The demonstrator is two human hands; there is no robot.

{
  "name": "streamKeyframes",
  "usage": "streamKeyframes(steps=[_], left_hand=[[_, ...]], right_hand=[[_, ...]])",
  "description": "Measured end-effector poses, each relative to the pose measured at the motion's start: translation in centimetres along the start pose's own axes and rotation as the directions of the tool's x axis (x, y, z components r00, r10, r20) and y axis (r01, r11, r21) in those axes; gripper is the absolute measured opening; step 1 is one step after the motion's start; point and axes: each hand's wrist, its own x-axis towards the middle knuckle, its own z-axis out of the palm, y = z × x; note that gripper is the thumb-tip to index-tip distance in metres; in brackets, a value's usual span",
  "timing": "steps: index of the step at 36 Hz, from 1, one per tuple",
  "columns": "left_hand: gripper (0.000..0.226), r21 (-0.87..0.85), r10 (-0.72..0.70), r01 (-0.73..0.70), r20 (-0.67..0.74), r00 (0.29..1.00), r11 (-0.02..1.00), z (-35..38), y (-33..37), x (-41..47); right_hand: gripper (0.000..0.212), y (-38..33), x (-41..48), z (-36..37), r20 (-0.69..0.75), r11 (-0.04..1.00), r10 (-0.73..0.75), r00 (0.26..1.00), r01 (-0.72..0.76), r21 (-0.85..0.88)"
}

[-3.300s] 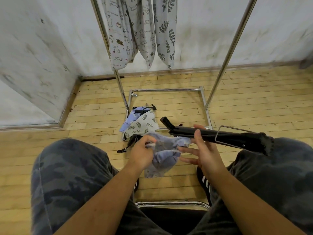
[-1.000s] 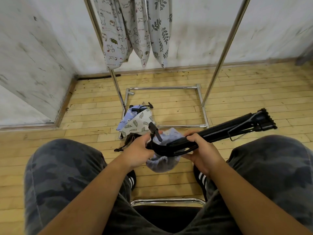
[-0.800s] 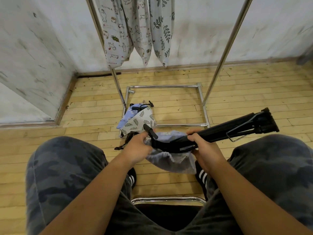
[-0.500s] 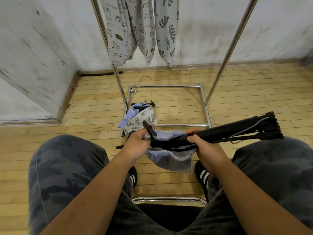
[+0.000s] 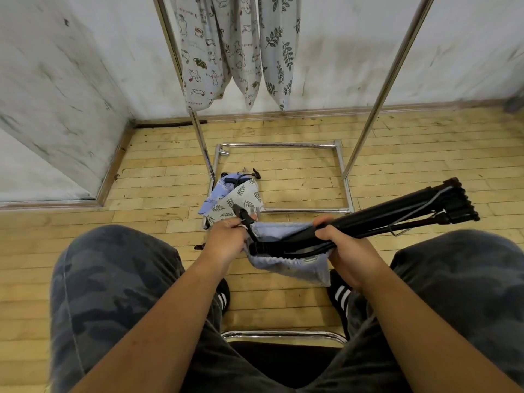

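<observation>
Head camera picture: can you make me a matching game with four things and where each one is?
Things
1. black folded frame
2. light blue pouch
3. heap of pouches
4. animal-print cloth

Places
A. hangs from the metal rack
B. lies on the wooden floor
C. gripped by the right hand
D. droops between the left hand and the right hand

Pairs: 1-C, 2-D, 3-B, 4-A

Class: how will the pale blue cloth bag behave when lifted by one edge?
Probably floppy: the cloth bag sags in creases under the black folded frame. Likely light too: it hangs from the edge that the left hand pinches.
</observation>
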Motion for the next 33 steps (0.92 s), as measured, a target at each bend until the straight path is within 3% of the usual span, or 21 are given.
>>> streamKeyframes(steps=[3,6,8,12,18,30,33], left_hand=[[0.044,0.195,0.107,-0.102,-0.017,0.994,0.976,0.1,-0.2,-0.3],[0.034,0.485,0.238,-0.206,-0.004,0.971,0.85,0.3,-0.1,-0.7],[0.027,0.554,0.258,-0.213,-0.003,0.966,0.805,0.4,-0.1,-0.9],[0.024,0.538,0.24,-0.195,-0.013,0.971,0.82,0.3,-0.7,-0.3],[0.045,0.254,0.254,-0.224,-0.091,0.963,0.941,0.4,-0.1,-0.4],[0.031,0.487,0.423,-0.377,0.017,0.906,0.788,0.8,0.0,-1.2],[0.028,0.511,0.422,-0.339,-0.051,0.905,0.789,0.4,-0.2,-0.7]], right_hand=[[0.023,0.5,0.1,-0.1,0.009,0.999,-0.001,1.0,0.002,-0.047],[0.021,0.8,0.3,-0.2,0.004,0.994,-0.02,1.0,0.021,-0.11],[0.018,0.9,0.3,-0.3,0.011,0.99,-0.027,1.0,0.028,-0.138],[0.018,0.8,0.0,-0.3,0.024,0.98,-0.042,0.999,0.046,-0.195],[0.019,0.6,-0.3,0.0,0.007,0.92,-0.056,0.998,0.054,-0.389],[0.012,2.2,-0.1,-0.6,0.071,0.76,0.033,0.997,0.021,-0.649],[0.031,2.6,-0.1,-0.6,0.099,0.757,0.197,0.975,-0.087,-0.648]])
